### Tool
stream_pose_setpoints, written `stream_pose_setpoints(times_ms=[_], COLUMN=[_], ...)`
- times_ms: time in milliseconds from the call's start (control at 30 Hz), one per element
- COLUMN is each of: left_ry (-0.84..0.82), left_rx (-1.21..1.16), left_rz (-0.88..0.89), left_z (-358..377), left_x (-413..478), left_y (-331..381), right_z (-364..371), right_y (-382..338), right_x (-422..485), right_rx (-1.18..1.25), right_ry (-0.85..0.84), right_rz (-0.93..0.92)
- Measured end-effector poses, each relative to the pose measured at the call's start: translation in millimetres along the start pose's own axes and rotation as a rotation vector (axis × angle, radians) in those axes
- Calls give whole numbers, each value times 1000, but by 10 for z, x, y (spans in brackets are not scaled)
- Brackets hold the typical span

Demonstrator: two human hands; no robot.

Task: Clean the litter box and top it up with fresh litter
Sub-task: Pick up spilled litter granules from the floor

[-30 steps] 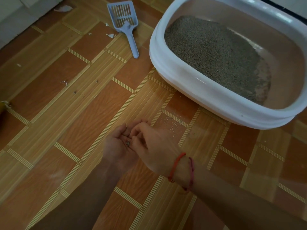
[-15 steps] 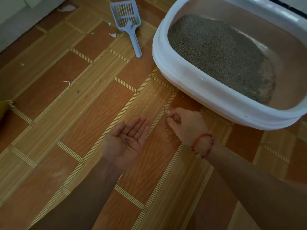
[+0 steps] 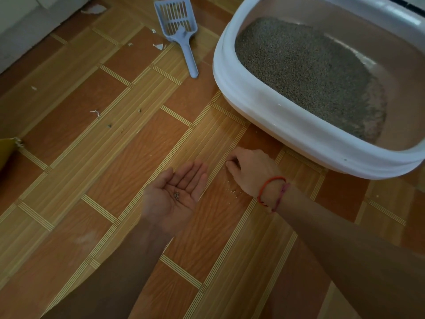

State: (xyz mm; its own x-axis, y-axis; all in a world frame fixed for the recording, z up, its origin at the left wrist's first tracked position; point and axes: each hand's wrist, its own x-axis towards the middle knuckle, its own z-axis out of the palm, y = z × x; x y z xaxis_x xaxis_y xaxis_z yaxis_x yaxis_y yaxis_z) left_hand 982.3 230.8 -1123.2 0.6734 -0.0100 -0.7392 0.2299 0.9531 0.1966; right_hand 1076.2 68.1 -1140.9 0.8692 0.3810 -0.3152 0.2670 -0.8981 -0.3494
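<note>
One white litter box is sitting on the floor at the top right. Grey litter is covering most of its bottom, and a bare patch is showing at the right end. One blue scoop is lying flat on the floor just left of the box, not touching it, with its handle pointing back toward the person.

Two hands are showing. The left hand is lying wide open, palm up, with its fingers straight and close together, like a little bowl. A tiny clump of dark grains is sitting in the middle of that palm.

The right hand is reaching down to the floor just beside the left hand, near the front of the box. Its fingers are curling down and their tips are hiding, so I cannot tell if it is pinching anything. Many small pale spilled grains are lying on the floor beside this hand.

Two string bracelets, one red and one pink, are going round the right wrist. A few white scraps are lying near the scoop and farther left
</note>
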Motion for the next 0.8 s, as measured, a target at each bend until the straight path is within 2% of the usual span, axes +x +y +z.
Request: stream_pose_setpoints(times_ms=[100,167,267,400,567,667,733,800], left_ry=[-6,-12,-7,-29,-68,-80,-54,-38], left_rx=[8,16,-1,35,57,45,17,-2], left_rz=[3,0,-11,-78,-92,-66,-23,7], left_z=[5,9,-21,-52,-10,20,38,46], left_x=[-6,-9,10,8,-42,-48,-60,-72], left_y=[-7,-13,-20,-47,-86,-45,-12,25], right_z=[-33,-78,-130,-121,-103,-181,-259,-306], right_y=[-48,-131,-374,-693,-780,-650,-472,-252], right_x=[-41,-116,-343,-603,-663,-626,-530,-418], right_rx=[-7,87,246,376,369,442,459,433], right_ry=[-23,9,30,-67,-55,61,140,135], right_rz=[7,-4,-90,-229,-289,-232,-110,-3])
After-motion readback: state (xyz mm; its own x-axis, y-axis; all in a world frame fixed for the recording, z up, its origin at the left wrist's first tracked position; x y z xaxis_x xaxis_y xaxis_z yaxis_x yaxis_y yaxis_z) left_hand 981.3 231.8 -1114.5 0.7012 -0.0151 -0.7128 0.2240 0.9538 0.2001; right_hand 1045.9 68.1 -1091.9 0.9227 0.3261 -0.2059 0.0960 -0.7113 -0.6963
